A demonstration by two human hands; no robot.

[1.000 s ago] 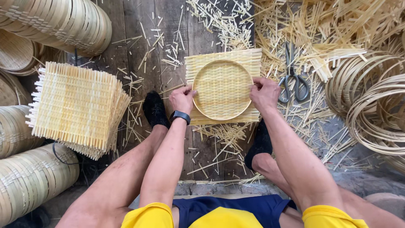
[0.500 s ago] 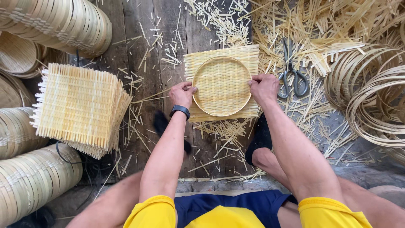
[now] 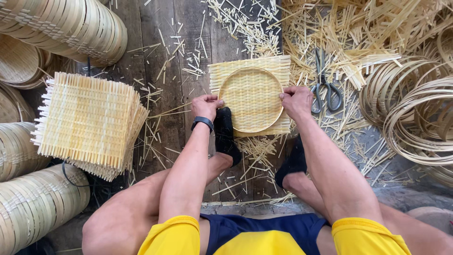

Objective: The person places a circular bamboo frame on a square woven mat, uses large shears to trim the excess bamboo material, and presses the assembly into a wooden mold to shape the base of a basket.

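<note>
At the far left, stacks of finished round bamboo trays (image 3: 71, 28) lie on their sides along the edge of the wooden floor (image 3: 160, 56), above and below. Just to their right sits a pile of square woven bamboo mats (image 3: 87, 123), their cut ends sticking out raggedly. Short bamboo offcuts (image 3: 188, 52) are strewn over the planks between that pile and the work in the middle.

The left hand (image 3: 206, 106), with a dark watch (image 3: 202, 123) on its wrist, is closed on the left edge of a round bamboo hoop (image 3: 225, 85), fingers curled over the rim. The hoop lies flat on a square woven mat (image 3: 250, 94), pressing its middle down so the mat's corners show outside the ring. The toe of a black sock (image 3: 224, 134) rests at the hoop's lower left edge; the other socked foot (image 3: 292, 163) is planted below the mat. The right hand (image 3: 296, 101) grips the hoop's right edge in the same way, thumb toward the inside.

Just right of that hand lie dark-handled scissors (image 3: 324, 87) on a litter of bamboo strips (image 3: 358, 38). At the far right, loose coiled bamboo hoops (image 3: 415, 113) are piled together.
</note>
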